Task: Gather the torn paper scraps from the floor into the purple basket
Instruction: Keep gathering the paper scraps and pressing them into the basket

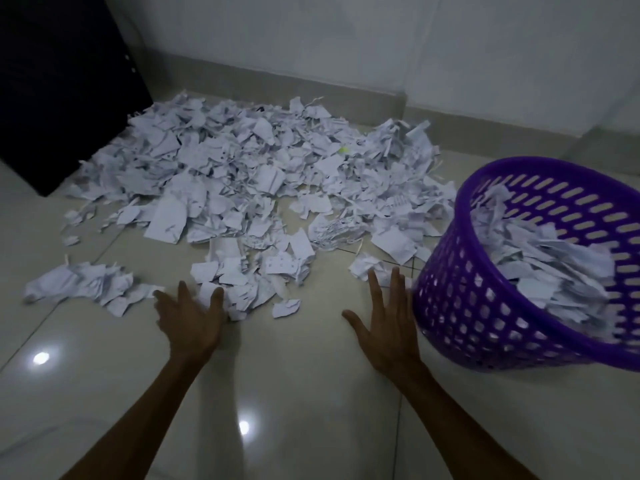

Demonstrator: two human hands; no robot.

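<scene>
Ahead of your hands, torn paper scraps (249,174) spread across the floor (294,393).
Your left hand (188,320) and right hand (384,327) are both open, fingers spread, holding nothing; the left fingertips touch the nearest scraps, and the purple basket (491,313), partly filled with paper, sits just beside your right hand.

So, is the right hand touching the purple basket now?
Cannot tell. In the head view the right hand is open, its blurred fingertips right at the purple basket wall, with no plain gap or contact visible.
</scene>
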